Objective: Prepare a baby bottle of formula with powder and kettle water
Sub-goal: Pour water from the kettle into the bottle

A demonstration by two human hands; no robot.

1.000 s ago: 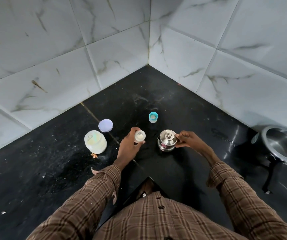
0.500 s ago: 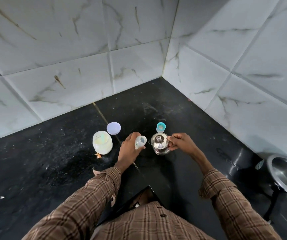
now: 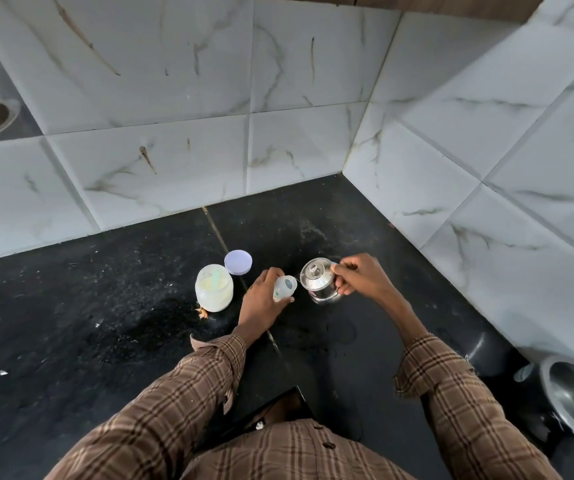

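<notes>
Powder jar (image 3: 213, 288) stands uncapped mid-counter, its lid (image 3: 238, 262) just behind. The left hand (image 3: 261, 303) grips the open bottle (image 3: 283, 288), tilted toward the steel kettle (image 3: 319, 280), whose handle the right hand (image 3: 361, 277) pinches. Pouring seems about to start; capping remains.

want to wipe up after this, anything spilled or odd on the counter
A small orange scrap lies at the base of the open powder jar, and pale specks dust the black counter to its left. Nothing is tipped over; whether the dark patches are wet is unclear.
</notes>
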